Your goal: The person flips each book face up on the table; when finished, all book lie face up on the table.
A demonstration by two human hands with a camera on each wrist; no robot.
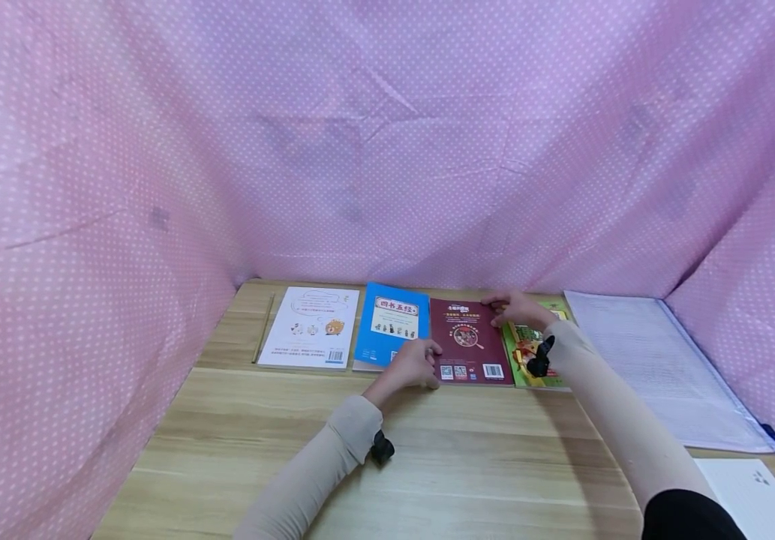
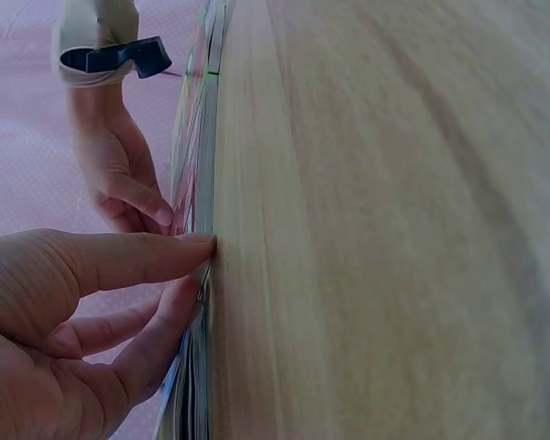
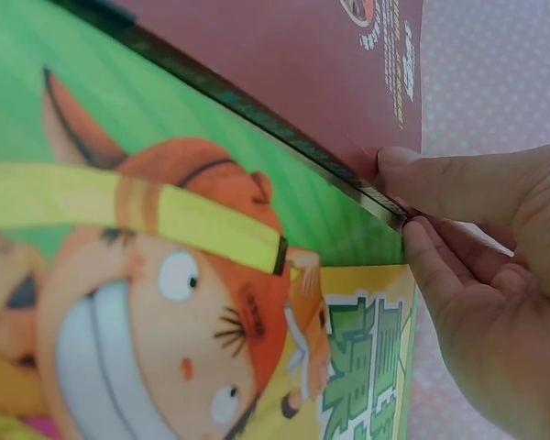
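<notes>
Books (image 2: pixel 207 151), edge-on, centre-left; left hand (image 2: pixel 73 321), lower left, fingers (image 2: pixel 151 258) touching one; right hand (image 2: pixel 119 170), upper left; wooden bench (image 2: pixel 394 229), right.

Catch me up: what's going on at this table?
A person's left hand grips the maroon book at its near left corner, while the right hand pinches it near the far right corner. It lies on the table between the blue book and the green book. The white book is at the left end of the row; a white pouch lies to the right.
</notes>
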